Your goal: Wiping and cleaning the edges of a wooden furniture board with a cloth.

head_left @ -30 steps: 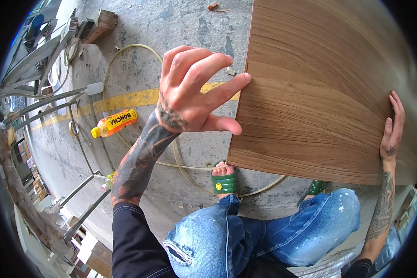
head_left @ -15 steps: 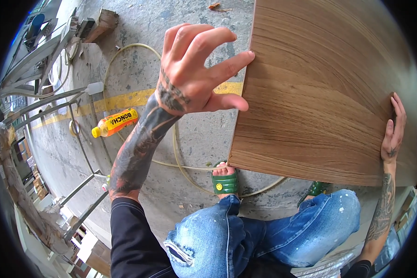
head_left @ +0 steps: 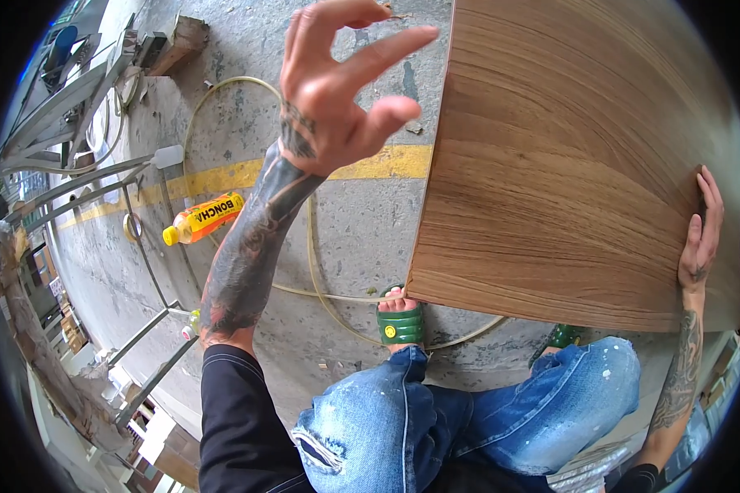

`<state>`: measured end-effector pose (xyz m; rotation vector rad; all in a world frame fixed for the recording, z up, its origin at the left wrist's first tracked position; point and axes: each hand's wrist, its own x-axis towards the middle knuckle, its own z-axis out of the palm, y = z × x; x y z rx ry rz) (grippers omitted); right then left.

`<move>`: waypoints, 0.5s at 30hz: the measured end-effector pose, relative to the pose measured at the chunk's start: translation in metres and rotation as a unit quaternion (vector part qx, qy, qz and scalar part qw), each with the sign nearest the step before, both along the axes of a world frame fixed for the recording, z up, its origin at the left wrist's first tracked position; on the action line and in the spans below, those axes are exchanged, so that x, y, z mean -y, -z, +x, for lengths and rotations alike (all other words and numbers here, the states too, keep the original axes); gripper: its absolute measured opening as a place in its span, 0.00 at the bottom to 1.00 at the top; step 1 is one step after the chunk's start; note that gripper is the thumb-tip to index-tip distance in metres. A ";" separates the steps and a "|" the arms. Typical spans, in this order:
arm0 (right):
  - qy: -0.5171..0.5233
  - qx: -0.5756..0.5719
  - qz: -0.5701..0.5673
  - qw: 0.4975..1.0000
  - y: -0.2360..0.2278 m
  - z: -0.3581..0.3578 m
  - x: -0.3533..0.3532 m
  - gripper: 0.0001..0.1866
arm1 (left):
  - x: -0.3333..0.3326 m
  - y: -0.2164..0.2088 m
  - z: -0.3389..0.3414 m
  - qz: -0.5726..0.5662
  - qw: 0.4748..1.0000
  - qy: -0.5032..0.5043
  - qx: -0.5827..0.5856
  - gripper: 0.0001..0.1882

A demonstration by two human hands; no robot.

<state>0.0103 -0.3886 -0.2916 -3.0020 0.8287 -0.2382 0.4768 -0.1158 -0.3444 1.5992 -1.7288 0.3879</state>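
Observation:
A large brown wood-grain panel [head_left: 551, 164] takes up the right half of the head view. My left hand [head_left: 329, 90] hangs in the air left of the panel's left edge, over the concrete floor. Its fingers are spread and curved, apart from the panel, and hold nothing. At the panel's right side, my right hand [head_left: 702, 230] lies against the wood with its fingers stretched out. What is under that palm is hidden.
An orange bottle with a yellow cap [head_left: 205, 218] lies on the floor near my left forearm. A pale hose [head_left: 311, 238] loops across the floor and under the panel's near corner. Metal frames [head_left: 82, 185] stand at the left. My sandalled foot [head_left: 400, 319] is by that corner.
My left hand has moved farther away from me along the panel's left edge, and its forefinger has come off the edge. My right hand has stayed on the panel's right side.

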 end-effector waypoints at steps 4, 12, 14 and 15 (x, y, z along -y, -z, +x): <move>0.006 0.011 0.010 1.000 0.004 0.001 -0.001 0.26 | -0.001 0.001 -0.005 0.018 0.993 0.014 -0.117 0.45; 0.003 0.016 0.009 1.000 0.003 0.002 -0.002 0.25 | 0.005 0.031 -0.029 -0.047 0.953 0.090 -0.287 0.29; 0.001 0.015 0.006 1.000 0.003 0.002 -0.001 0.25 | 0.006 0.032 -0.029 -0.049 0.955 0.077 -0.283 0.28; 0.003 0.018 0.009 1.000 0.003 0.003 -0.003 0.26 | 0.005 0.032 -0.029 -0.049 0.955 0.076 -0.283 0.28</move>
